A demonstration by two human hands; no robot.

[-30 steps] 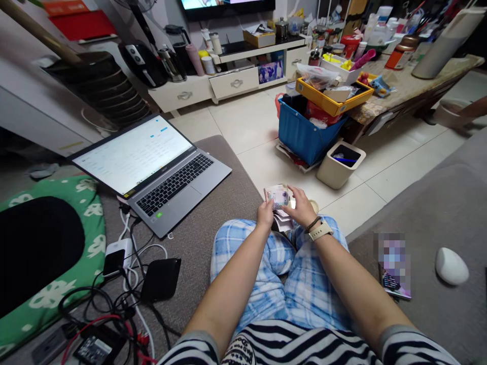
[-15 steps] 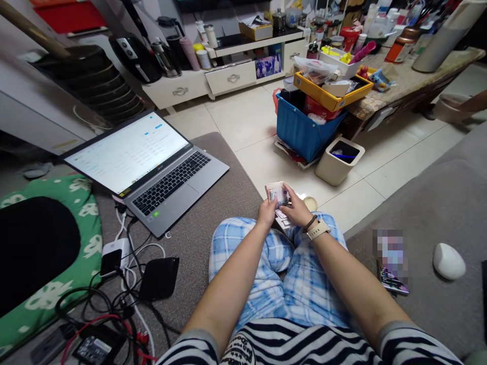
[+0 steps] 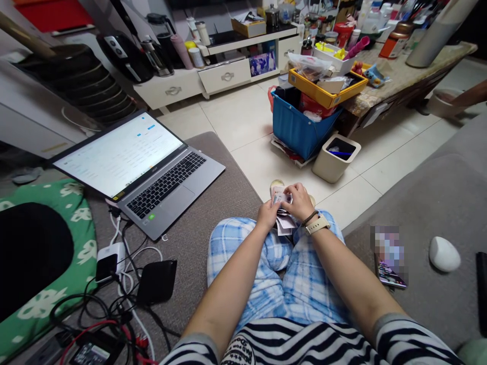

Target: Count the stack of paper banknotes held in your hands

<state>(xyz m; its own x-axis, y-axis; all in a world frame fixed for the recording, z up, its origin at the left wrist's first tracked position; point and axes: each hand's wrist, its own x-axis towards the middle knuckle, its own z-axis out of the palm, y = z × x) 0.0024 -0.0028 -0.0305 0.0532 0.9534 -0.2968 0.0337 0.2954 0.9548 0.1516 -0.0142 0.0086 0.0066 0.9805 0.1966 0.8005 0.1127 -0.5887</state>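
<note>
I see the left hand [image 3: 267,215] pinching the papers [image 3: 280,196] between thumb and fingers, just above the knees of the checked trousers [image 3: 247,258]. My right hand [image 3: 300,203] sits at their right edge, its fingers bent; from here I cannot tell whether they have closed on a single sheet. Below both hands, more papers fan downward over the lap. A watch [image 3: 317,224] circles my right wrist. Well to the left, the laptop [image 3: 173,210] stands open on the sofa [image 3: 213,203]. Beyond my hands, a bin [image 3: 329,170] stands on the floor [image 3: 243,162], just beside a blue box [image 3: 300,126].
</note>
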